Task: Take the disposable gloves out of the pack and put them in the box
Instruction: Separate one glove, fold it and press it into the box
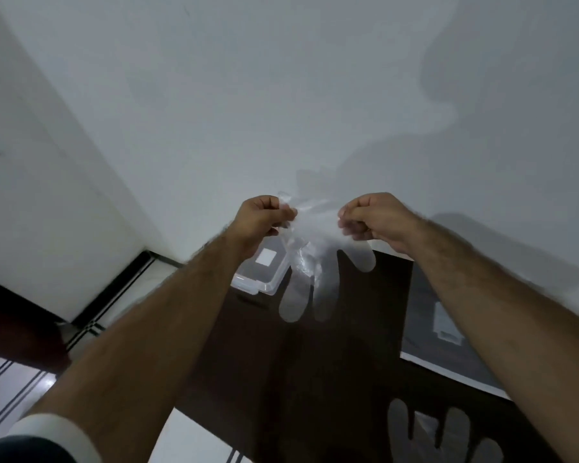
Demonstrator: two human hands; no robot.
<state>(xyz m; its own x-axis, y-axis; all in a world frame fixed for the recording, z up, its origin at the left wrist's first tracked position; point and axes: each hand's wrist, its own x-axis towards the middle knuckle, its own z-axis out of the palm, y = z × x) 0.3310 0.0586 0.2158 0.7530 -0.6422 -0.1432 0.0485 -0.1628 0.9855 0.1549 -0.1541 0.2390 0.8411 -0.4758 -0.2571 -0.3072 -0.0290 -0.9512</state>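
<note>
Gloves first: 1 clear disposable glove point(315, 259) is held up in the air between both hands, cuff at the top, its fingers dangling down toward the bench point(315, 379). The left hand point(261, 217) has its grip pinched tight on the left edge of the cuff, and the right hand point(375, 217) has its grip pinched on the right edge, so the cuff is stretched between them. Both fists are otherwise curled closed.

Just below the left grip, partly hidden behind the left wrist and the glove, there's a clear plastic box point(259, 272) with a white square label, sitting at the far edge of the bench. Below and right of the right grip, beyond the forearm, a dark flat thing with a white edge point(448, 332) lies on the bench with a small pale rectangle on it; it's too blurry to say whether that's the pack. Well below both grips, at the near edge, another clear glove point(445, 432) lies flat, fingers pointing toward the camera.

Bench is dark brown and glossy. White walls behind, with hand shadows on them, and a pale tiled floor with dark stripes off to the left. A white cuff over a dark sleeve point(47, 436) shows at the bottom left.
</note>
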